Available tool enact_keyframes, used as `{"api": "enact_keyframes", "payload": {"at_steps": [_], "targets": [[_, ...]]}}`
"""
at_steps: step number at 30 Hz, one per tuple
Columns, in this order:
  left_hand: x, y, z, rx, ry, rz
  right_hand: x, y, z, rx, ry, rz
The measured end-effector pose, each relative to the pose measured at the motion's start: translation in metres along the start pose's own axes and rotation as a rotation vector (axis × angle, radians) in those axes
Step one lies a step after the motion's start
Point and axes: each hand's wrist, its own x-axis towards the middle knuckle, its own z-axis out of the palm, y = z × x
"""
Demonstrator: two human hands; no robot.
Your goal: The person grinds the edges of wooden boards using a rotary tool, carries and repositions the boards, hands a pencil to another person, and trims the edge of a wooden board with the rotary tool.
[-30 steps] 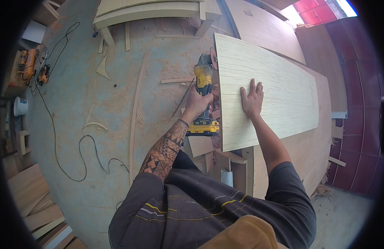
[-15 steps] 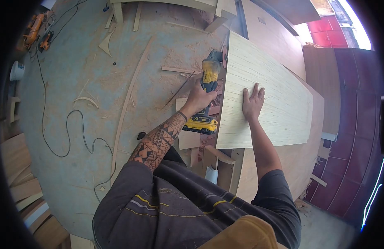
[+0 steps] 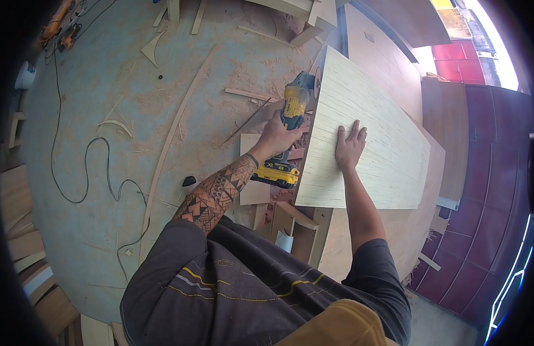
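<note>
My left hand (image 3: 275, 137) is wrapped round the body of a yellow and black cordless angle grinder (image 3: 297, 98). Its reddish disc (image 3: 317, 82) is at the far left edge of a pale wood-grain panel (image 3: 373, 173); whether disc and edge touch, I cannot tell. The battery (image 3: 277, 174) sticks out below my wrist. On top of the panel my right hand (image 3: 350, 147) lies flat, fingers spread, holding nothing.
A larger board (image 3: 388, 63) lies beneath and beyond the panel. Sawdust, offcuts and a long curved strip (image 3: 177, 121) cover parts of the floor. A black cable (image 3: 59, 132) snakes across the left side. Dark red cabinets (image 3: 486, 190) stand at the right.
The view has shifted slightly, so the surroundings sit a little differently. The grinder and its disc have stayed by the panel's left edge, and my right hand remains flat on the panel.
</note>
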Motion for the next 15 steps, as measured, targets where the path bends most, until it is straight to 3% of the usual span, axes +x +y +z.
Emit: {"api": "enact_keyframes", "payload": {"at_steps": [15], "targets": [[-0.009,0.018,-0.005,0.003,-0.02,-0.016,-0.004,-0.001,0.0,0.002,0.005,-0.009]]}}
